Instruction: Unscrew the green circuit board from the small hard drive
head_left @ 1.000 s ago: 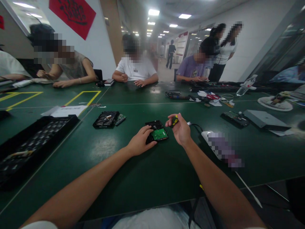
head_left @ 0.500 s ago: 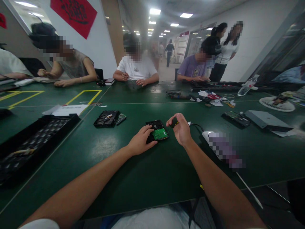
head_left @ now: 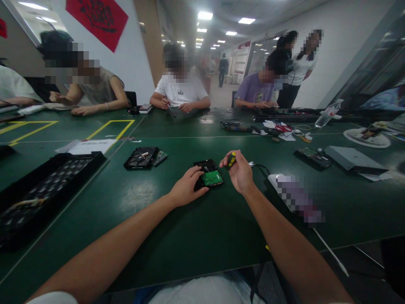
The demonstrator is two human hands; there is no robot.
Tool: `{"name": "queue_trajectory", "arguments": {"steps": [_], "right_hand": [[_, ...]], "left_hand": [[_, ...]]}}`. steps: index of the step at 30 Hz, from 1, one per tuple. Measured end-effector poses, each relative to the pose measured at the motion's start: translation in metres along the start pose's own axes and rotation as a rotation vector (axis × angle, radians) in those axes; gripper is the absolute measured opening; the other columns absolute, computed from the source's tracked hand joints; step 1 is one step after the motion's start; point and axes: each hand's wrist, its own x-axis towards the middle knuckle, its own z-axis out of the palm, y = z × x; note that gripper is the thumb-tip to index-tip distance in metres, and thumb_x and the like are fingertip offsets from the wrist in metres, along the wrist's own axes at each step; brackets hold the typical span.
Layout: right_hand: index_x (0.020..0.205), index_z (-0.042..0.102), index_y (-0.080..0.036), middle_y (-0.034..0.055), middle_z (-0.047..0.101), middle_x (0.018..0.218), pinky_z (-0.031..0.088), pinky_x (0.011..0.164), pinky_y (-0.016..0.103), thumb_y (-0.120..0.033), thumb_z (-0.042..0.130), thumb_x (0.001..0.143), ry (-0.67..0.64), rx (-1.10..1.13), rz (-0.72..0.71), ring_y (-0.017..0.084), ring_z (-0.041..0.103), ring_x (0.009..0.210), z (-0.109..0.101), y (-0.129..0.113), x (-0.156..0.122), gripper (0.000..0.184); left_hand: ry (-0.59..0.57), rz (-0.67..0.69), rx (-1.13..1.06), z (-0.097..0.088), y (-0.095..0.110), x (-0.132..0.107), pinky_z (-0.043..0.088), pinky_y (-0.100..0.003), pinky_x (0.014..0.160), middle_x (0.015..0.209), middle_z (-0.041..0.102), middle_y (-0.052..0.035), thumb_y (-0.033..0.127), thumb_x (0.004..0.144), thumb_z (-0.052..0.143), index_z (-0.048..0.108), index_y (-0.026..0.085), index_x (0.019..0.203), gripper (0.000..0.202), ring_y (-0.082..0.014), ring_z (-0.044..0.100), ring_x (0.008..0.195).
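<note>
A black hard drive [head_left: 208, 172] with a green circuit board on top lies on the green table [head_left: 196, 228] in front of me. My left hand [head_left: 187, 185] rests on its near left edge, fingers curled against it. My right hand [head_left: 239, 171] is closed round a small screwdriver with a black and yellow handle [head_left: 231, 160], held just right of the drive and tilted toward it. The tip is hidden by my fingers.
A second opened drive [head_left: 141, 158] lies to the left, beside a black tray [head_left: 38, 190] and a paper sheet [head_left: 87, 146]. A white device [head_left: 278, 185] with a black cable sits right of my hand. Several people sit across the table; tools, a bottle and a grey box lie far right.
My right hand has turned the screwdriver, so its yellow handle shows again after being hidden half a second ago. The left hand and the drive have stayed put.
</note>
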Motion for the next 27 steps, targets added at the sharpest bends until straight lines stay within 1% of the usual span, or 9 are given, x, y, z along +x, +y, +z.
{"name": "queue_trajectory", "arguments": {"steps": [3, 5, 9, 12, 14, 17, 21, 25, 27], "right_hand": [[0.09, 0.063, -0.026, -0.0023, 0.054, 0.069, 0.052, 0.075, 0.036, -0.07, 0.051, 0.096, 0.026, -0.006, 0.026, 0.018, 0.059, 0.068, 0.0, 0.0008, -0.0001, 0.045], [0.089, 0.062, -0.027, -0.0034, 0.051, 0.067, 0.051, 0.075, 0.035, -0.072, 0.051, 0.095, 0.038, -0.02, 0.028, 0.017, 0.057, 0.066, -0.0005, 0.0017, -0.0005, 0.047], [0.091, 0.058, -0.028, -0.0057, 0.051, 0.067, 0.049, 0.074, 0.032, -0.06, 0.067, 0.093, 0.023, -0.046, -0.007, 0.015, 0.056, 0.066, -0.0009, 0.0026, -0.0015, 0.033], [0.091, 0.056, -0.028, -0.0058, 0.055, 0.069, 0.05, 0.076, 0.032, -0.055, 0.067, 0.094, 0.001, -0.063, -0.036, 0.015, 0.059, 0.068, -0.0007, 0.0015, -0.0016, 0.03], [0.091, 0.059, -0.027, -0.0045, 0.059, 0.074, 0.05, 0.078, 0.032, -0.053, 0.068, 0.094, -0.015, -0.072, -0.05, 0.015, 0.061, 0.073, -0.001, 0.0005, -0.0013, 0.028], [0.092, 0.066, -0.026, -0.0016, 0.064, 0.084, 0.051, 0.079, 0.031, -0.051, 0.07, 0.093, -0.038, -0.107, -0.053, 0.015, 0.063, 0.08, -0.0021, -0.0005, -0.0009, 0.025], [0.099, 0.072, -0.025, 0.0007, 0.066, 0.087, 0.051, 0.08, 0.032, -0.052, 0.066, 0.095, -0.061, -0.167, -0.045, 0.016, 0.064, 0.082, -0.0033, -0.0006, -0.0013, 0.028], [0.097, 0.067, -0.025, 0.0013, 0.071, 0.095, 0.052, 0.085, 0.034, -0.049, 0.069, 0.094, -0.037, -0.132, -0.045, 0.018, 0.068, 0.087, -0.0024, -0.0005, -0.0028, 0.024], [0.095, 0.062, -0.026, -0.0001, 0.071, 0.091, 0.052, 0.082, 0.034, -0.048, 0.07, 0.094, -0.027, -0.11, -0.04, 0.017, 0.068, 0.083, -0.0019, -0.0006, -0.0032, 0.023]], "left_hand": [[-0.002, 0.005, 0.001, 0.0002, -0.0005, 0.0, 0.041, -0.055, 0.123, 0.157, 0.047, -0.0163, 0.055, 0.092, 0.069, 0.053, 0.02, 0.144, 0.065, -0.035, 0.042, 0.15], [-0.007, 0.004, 0.007, 0.0006, -0.001, 0.0001, 0.041, -0.054, 0.123, 0.158, 0.047, -0.0163, 0.055, 0.092, 0.069, 0.053, 0.02, 0.144, 0.065, -0.0349, 0.041, 0.15], [-0.009, 0.004, 0.022, 0.0017, -0.0018, 0.0003, 0.04, -0.054, 0.124, 0.158, 0.047, -0.0172, 0.055, 0.093, 0.068, 0.052, 0.018, 0.144, 0.066, -0.035, 0.041, 0.15], [-0.011, 0.001, 0.027, 0.0023, -0.0022, 0.0, 0.041, -0.054, 0.123, 0.157, 0.047, -0.0174, 0.056, 0.093, 0.067, 0.052, 0.017, 0.145, 0.066, -0.035, 0.041, 0.15], [-0.013, 0.003, 0.029, 0.0024, -0.0023, -0.0003, 0.041, -0.054, 0.123, 0.157, 0.047, -0.0172, 0.056, 0.093, 0.067, 0.052, 0.018, 0.145, 0.066, -0.0349, 0.041, 0.15], [-0.009, 0.005, 0.032, 0.0021, -0.002, -0.0005, 0.041, -0.053, 0.123, 0.157, 0.047, -0.0175, 0.056, 0.093, 0.067, 0.052, 0.017, 0.145, 0.066, -0.0346, 0.041, 0.15], [-0.008, -0.002, 0.033, 0.001, -0.0007, -0.0002, 0.041, -0.053, 0.123, 0.157, 0.047, -0.018, 0.055, 0.093, 0.067, 0.052, 0.017, 0.145, 0.066, -0.0349, 0.042, 0.15], [-0.008, 0.004, 0.022, 0.0007, -0.0006, -0.0001, 0.041, -0.053, 0.123, 0.157, 0.048, -0.018, 0.055, 0.093, 0.068, 0.053, 0.017, 0.144, 0.066, -0.0348, 0.042, 0.15], [-0.005, 0.001, 0.02, 0.001, -0.0013, -0.0001, 0.041, -0.053, 0.123, 0.157, 0.047, -0.0179, 0.055, 0.093, 0.068, 0.053, 0.017, 0.144, 0.066, -0.035, 0.042, 0.15]]}}
